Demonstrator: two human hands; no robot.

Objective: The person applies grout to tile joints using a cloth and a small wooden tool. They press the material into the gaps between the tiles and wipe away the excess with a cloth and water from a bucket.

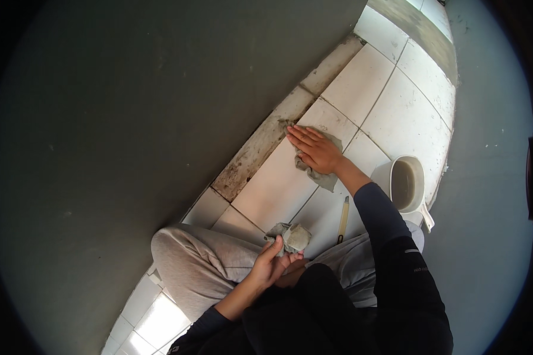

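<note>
My right hand (pixel 318 151) lies flat, fingers stretched out, on a grey cloth (pixel 324 181) spread over the white floor tiles (pixel 276 185). The cloth's far-left corner reaches a dirty, dark-stained strip of tile (pixel 243 164) along the wall's foot. Above my lap, my left hand (pixel 270 267) is closed around a crumpled grey rag (pixel 276 231). Against that rag sits a rounded, rough grey-beige lump (pixel 298 237); its kind I cannot make out. Between my right forearm and my leg, a yellow-and-black utility knife (pixel 343 220) rests on the tiles with its blade end pointing away.
On the right stands a white dipper (pixel 397 184) with a handle, holding greyish liquid. A dark grey wall (pixel 130 118) rises close on the left, and another grey wall (pixel 485 177) on the right. My crossed legs (pixel 201 260) occupy the near floor.
</note>
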